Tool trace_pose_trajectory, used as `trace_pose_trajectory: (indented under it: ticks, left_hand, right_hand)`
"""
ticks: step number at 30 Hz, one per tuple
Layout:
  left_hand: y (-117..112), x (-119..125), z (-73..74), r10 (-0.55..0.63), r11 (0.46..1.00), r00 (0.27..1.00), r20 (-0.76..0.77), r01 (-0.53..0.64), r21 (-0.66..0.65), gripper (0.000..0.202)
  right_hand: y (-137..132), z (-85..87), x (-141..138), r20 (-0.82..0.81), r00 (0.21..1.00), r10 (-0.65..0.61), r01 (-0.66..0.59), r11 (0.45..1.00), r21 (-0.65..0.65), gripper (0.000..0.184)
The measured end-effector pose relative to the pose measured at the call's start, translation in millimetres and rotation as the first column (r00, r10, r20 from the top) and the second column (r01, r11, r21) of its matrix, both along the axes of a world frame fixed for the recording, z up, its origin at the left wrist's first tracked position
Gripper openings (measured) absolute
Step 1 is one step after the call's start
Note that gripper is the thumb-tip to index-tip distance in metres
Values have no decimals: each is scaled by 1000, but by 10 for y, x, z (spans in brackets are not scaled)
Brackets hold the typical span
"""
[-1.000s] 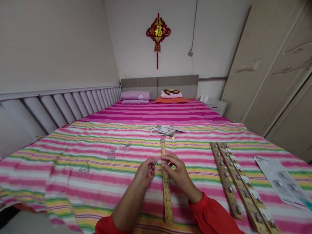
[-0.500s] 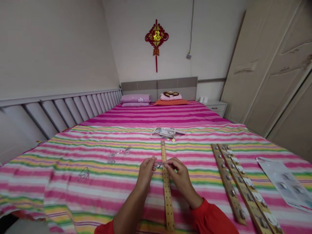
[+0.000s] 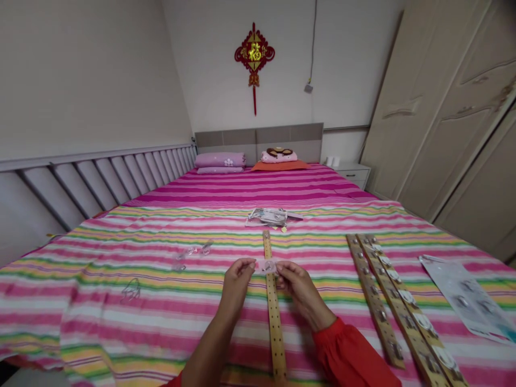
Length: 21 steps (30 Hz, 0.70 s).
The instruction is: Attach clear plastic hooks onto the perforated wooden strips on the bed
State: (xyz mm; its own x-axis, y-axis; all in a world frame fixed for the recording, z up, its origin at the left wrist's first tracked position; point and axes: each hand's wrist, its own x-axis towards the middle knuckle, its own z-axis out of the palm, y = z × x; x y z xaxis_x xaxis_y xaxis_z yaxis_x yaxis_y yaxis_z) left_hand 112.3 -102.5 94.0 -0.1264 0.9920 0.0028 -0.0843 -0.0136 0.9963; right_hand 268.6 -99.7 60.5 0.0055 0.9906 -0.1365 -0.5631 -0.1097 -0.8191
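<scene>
Pinching one clear packet (image 3: 268,266) at both ends: left hand (image 3: 238,276), right hand (image 3: 297,282); presumably for tautness, over perforated strip (image 3: 275,322).

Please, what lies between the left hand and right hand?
The head view shows a small clear piece there, with part of the holed strip behind it.

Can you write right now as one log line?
left hand: pinching small clear plastic piece | right hand: pinching its other end | beneath: long yellow perforated strip | far right: brown wooden strips bearing metal pieces
</scene>
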Motion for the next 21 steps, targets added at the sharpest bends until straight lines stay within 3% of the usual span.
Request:
trace_pose_trajectory:
  ticks: [4,10,15,21]
  left_hand:
    - [-52,1,44,11,1000,1000,-7,-11,12,33]
    - [-130,153,-20,36,994,999,30,-39,106,34]
    - [-93,265,-57,-30,993,998,60,23,113,28]
    - [-47,246,-60,23,995,995,94,-32,97,22]
  right_hand:
    - [53,-1,25,-162,984,77,-73,997,35,26]
    - [109,-90,-154,-463,878,125,-107,992,66,26]
    - [128,-127,-335,-448,884,136,-114,991,76,23]
    - [64,-195,-342,-372,912,172,-154,985,78,22]
